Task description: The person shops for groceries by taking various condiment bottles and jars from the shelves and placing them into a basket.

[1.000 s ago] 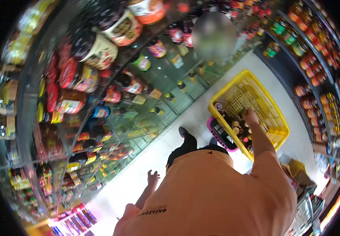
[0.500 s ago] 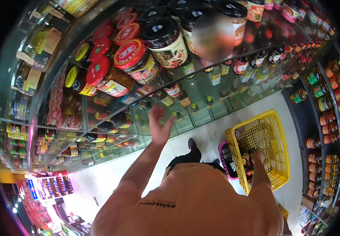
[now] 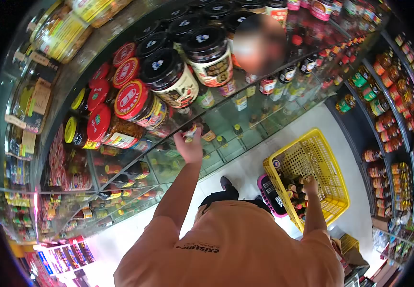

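My left hand (image 3: 189, 147) is stretched forward to the glass shelving. Its fingers and thumb curl around a small bottle (image 3: 193, 130) with a light label, just below the front edge of the upper shelf. Down at the right, my right hand (image 3: 311, 184) is closed over the middle of a yellow plastic basket (image 3: 343, 179); what its fingers grip is hidden. Dark jars and bottles (image 3: 297, 193) lie inside the basket, on the side nearer my legs.
Jars with black lids (image 3: 163, 62) and red lids (image 3: 131, 98) crowd the upper glass shelf (image 3: 226, 103). A pink-rimmed basket (image 3: 270, 193) stands on the floor beside the yellow one. Along the right, a rack (image 3: 393, 119) holds many bottles.
My left hand has moved forward to the shelf, and its fingers have come around the small bottle. The view has turned, shifting the jars down and left. My right hand stays at the basket.
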`<state>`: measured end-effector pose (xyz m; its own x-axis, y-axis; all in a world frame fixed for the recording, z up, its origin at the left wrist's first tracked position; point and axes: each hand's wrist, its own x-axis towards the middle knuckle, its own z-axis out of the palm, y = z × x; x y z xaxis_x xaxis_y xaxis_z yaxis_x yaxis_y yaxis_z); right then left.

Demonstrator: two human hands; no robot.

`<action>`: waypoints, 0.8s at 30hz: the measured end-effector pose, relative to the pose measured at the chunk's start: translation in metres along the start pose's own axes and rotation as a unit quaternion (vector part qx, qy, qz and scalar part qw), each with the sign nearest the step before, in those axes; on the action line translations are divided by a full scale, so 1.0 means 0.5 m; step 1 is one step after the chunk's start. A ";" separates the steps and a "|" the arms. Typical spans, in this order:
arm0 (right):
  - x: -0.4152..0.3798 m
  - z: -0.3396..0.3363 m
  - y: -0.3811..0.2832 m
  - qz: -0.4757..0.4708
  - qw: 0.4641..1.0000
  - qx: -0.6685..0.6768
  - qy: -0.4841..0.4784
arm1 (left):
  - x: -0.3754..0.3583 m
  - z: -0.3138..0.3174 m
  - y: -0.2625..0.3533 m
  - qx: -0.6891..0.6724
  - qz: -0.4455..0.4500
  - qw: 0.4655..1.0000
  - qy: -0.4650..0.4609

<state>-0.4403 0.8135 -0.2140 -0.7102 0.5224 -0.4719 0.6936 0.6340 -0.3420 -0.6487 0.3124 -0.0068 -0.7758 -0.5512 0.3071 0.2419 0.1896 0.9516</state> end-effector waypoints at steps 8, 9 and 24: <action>-0.166 -0.146 -0.202 -0.191 0.899 0.394 0.014 | -0.195 -0.110 0.107 0.143 0.099 0.968 -0.183; -0.189 -0.155 -0.238 -0.249 0.853 0.456 -0.041 | -0.215 -0.116 0.117 0.189 0.168 0.937 -0.242; -0.376 -0.443 -0.321 -0.378 0.634 0.622 -0.260 | -0.453 -0.021 0.254 -0.142 -0.085 0.838 -0.521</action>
<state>-0.4446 0.7399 0.1094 -0.9854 -0.1259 0.1149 -0.0333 -0.5190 -0.8541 -0.4361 0.4530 0.0448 -0.8649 0.4851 0.1286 0.0902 -0.1017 0.9907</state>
